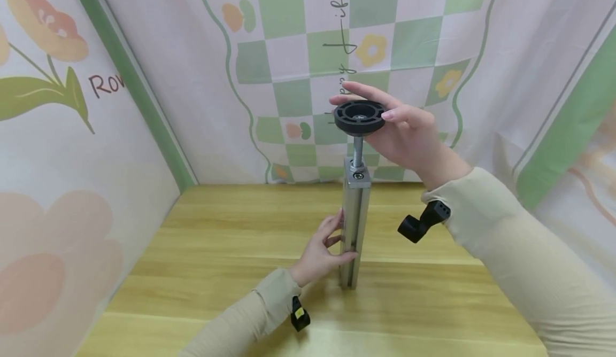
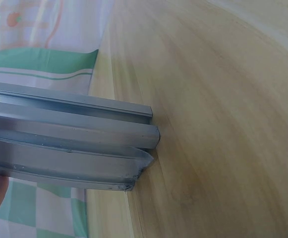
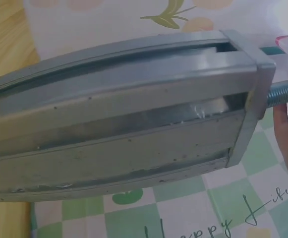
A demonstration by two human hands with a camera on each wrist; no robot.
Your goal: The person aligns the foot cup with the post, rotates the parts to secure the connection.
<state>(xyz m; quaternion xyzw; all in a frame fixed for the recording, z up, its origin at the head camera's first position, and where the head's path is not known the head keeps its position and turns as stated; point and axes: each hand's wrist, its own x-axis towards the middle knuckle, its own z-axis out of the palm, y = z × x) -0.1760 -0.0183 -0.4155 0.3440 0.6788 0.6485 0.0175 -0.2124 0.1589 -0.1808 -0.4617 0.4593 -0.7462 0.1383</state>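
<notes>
An aluminium profile point(image 1: 353, 223) with long slots stands upright on the table. A metal end plate point(image 1: 362, 179) caps its top, and from there a threaded rod point(image 1: 357, 151) rises to a round black levelling foot point(image 1: 347, 124). My left hand point(image 1: 315, 258) grips the profile's lower half, thumb on the near side. Up top, my right hand point(image 1: 409, 132) holds the foot by its rim between thumb and fingers. In the left wrist view the profile's lower end point(image 2: 64, 131) meets the wood. The right wrist view shows the end plate point(image 3: 262, 69) and rod point(image 3: 285, 94) close up.
The wooden table point(image 1: 207, 250) runs back to a checked green and white curtain point(image 1: 289, 68). Flower-patterned fabric point(image 1: 72, 148) hangs at the left side, and more fabric point(image 1: 553, 79) hangs at the right. A black wrist mount point(image 1: 423, 222) juts from the right sleeve.
</notes>
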